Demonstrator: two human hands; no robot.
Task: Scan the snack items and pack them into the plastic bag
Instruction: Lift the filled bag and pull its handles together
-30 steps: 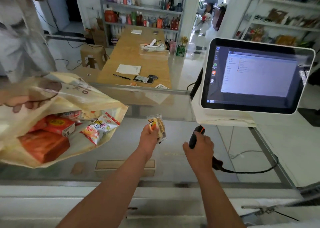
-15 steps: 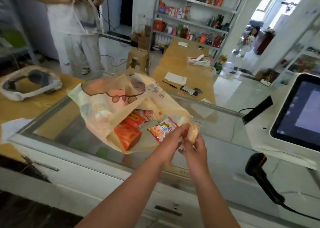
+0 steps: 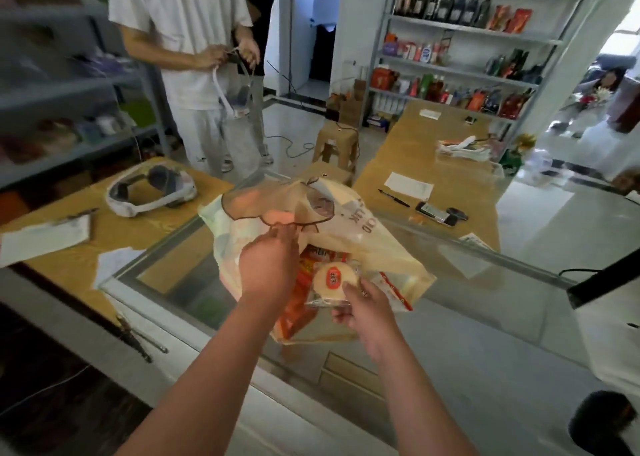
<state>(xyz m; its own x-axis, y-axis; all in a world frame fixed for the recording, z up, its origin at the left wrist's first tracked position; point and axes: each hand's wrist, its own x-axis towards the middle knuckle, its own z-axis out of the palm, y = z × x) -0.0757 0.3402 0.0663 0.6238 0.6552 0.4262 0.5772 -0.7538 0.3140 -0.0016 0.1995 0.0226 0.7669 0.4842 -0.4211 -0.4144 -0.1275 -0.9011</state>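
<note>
Cream plastic bag (image 3: 349, 237) with brown lettering; pale round snack (image 3: 334, 281) bearing a red label; orange packets (image 3: 298, 303) inside.

The mouth of the plastic bag (image 3: 363, 244) faces the near edge, and both hands crowd it: the left hand (image 3: 268, 268) holds up the upper lip, while the right hand (image 3: 363, 308) fills the gap with a round snack (image 3: 334, 279), with red packets (image 3: 297, 312) just behind it. Open glass tabletop (image 3: 485, 334) runs from the bag's right side to the white terminal (image 3: 609, 345) and the black scanner (image 3: 599, 424) at the near right corner. Left of the bag, papers (image 3: 114, 265) and a headset (image 3: 149, 192) occupy the wood tabletop (image 3: 138, 234); a person in white (image 3: 194, 40) stands beyond
</note>
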